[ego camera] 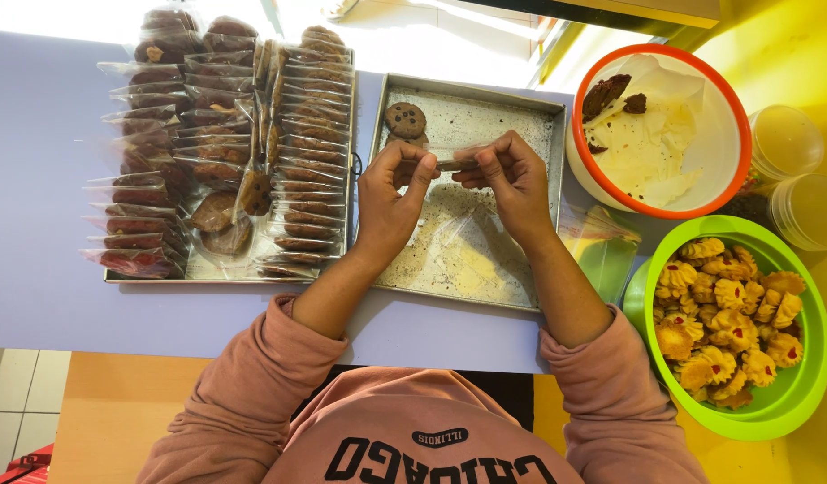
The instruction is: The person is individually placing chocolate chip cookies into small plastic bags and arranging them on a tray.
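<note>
1. Lavender-coloured counter (46,269) is running across the view, its near edge lying just in front of the person's pink sleeves; beyond that edge a band of orange surface and pale floor tiles are showing at lower left.
2. Both hands are hovering over a shallow metal tray (539,116) that is sitting mid-counter, its floor dusted with crumbs and mostly bare, giving open room beneath the wrists.
3. The left hand (388,199) is pinching one end of a small clear plastic sleeve (455,159) between thumb and fingertips, fingers closed on it.
4. The right hand (514,184) is gripping the other end of the same sleeve, fingers likewise pressed together on the plastic.
5. The sleeve is being held just above the tray, its long axis running left to right between the two hands, roughly level; what is inside cannot be told.
6. Two dark chocolate-chip cookies (404,119) are lying in the tray's far-left corner, just beyond the left hand's fingertips.
7. To the left, a second tray of wrapped cookies (225,152) is standing edge to edge with the first, packed in rows and leaving little free space on that side.
8. To the right, an orange-rimmed white bowl (736,108) lined with paper and holding dark cookie pieces is sitting close to the tray's far-right corner.
9. A green bowl (794,394) of yellow piped cookies with red centres is crowding the right forearm's side, and clear round containers (790,143) are standing beyond it at the right margin.
</note>
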